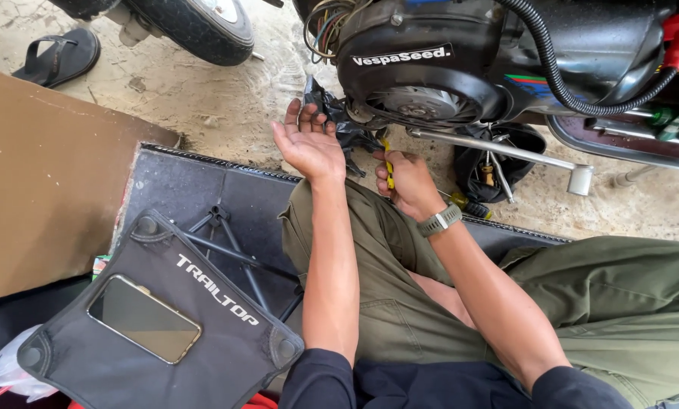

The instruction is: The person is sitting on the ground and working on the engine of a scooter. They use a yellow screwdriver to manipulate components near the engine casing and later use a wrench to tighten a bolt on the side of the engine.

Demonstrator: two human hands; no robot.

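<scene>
Nearest the camera, well short of the scooter engine (423, 76), a small black folding stool (165, 326) stood on a dark mat (180, 185), with a phone (144, 319) lying face up on its fabric seat. Beside the stool were the person's olive-trousered legs (385, 303), knees pointing toward the engine, and both forearms reached over them.

The right hand (409, 182), a grey watch (439, 220) on its wrist, was closed around a yellow-handled tool (389, 168), which pointed up at the underside of the engine, just below the round black fan cover. The left hand (309, 144) was open with its fingers spread and loosely curled, palm turned toward the engine, just beside a crumpled black plastic bag (339, 121); whether it touched the bag could not be told.

A chrome kick-start lever (498, 151) ran out from under the engine toward the person's right, and beneath it a black pouch (498, 163) lay open on the concrete floor (226, 106) with tools inside. A yellow and black screwdriver (470, 205) lay between the pouch and the mat's edge.

Farther off, to the left of the engine, stood a scooter tyre (196, 26), and beyond that a black sandal (56, 54). A brown board (44, 189) lay far to the left of the mat.
</scene>
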